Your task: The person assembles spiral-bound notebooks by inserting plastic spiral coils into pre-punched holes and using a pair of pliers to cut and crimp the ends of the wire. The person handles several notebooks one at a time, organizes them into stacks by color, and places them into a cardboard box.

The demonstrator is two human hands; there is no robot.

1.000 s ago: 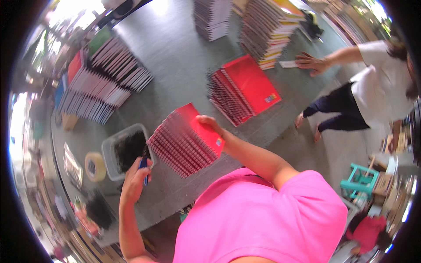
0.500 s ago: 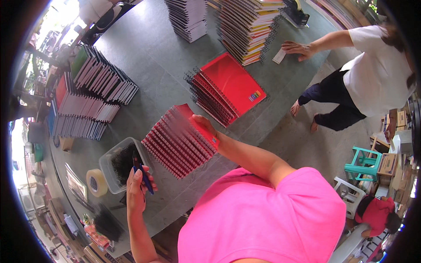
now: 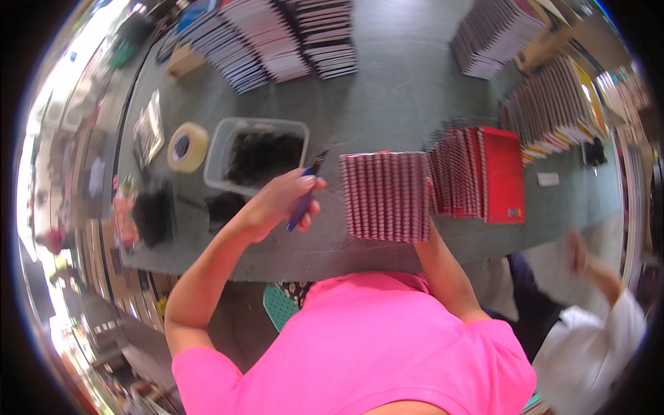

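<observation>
The left hand (image 3: pixel 280 202) is curled shut around a blue-barrelled pen with a dark tip (image 3: pixel 305 194), whose long axis slants up and to the right, the tip aimed toward the fanned row of red-and-white spiral-bound notebooks (image 3: pixel 386 196) just to its right on the grey-green table (image 3: pixel 401 90). The right hand (image 3: pixel 430 207) sits at the row's right edge — mostly hidden, so its grip can't be told. A clear plastic tub of dark bits (image 3: pixel 257 162) lies just behind the left hand.
</observation>
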